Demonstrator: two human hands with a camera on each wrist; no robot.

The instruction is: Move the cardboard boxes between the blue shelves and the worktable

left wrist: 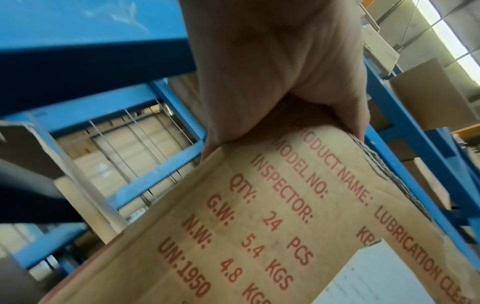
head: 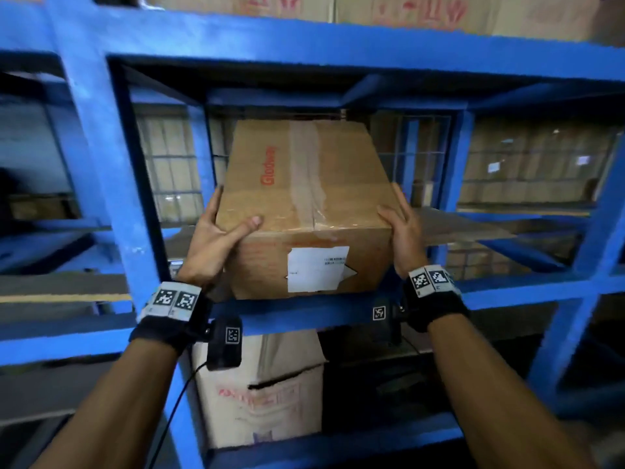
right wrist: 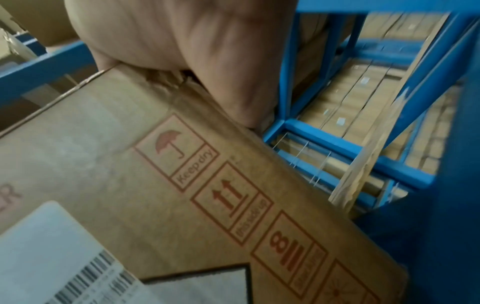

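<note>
A taped brown cardboard box [head: 304,184] with red print and a white label sits on the middle level of the blue shelves [head: 304,316], its front at the shelf's edge. My left hand [head: 216,231] grips its near left top corner, thumb over the top edge. My right hand [head: 400,228] grips the near right top corner, fingers along the side. The left wrist view shows my left hand [left wrist: 272,72] on the box [left wrist: 259,226] corner above red product text. The right wrist view shows my right hand [right wrist: 194,51] on the box [right wrist: 130,164] corner above handling symbols.
A worn cardboard box [head: 260,390] stands on the level below. More boxes [head: 406,11] sit on the level above. Blue uprights [head: 111,170] flank the bay on both sides. A wire grid [head: 176,164] backs the shelf, with stacked cartons [head: 534,164] beyond.
</note>
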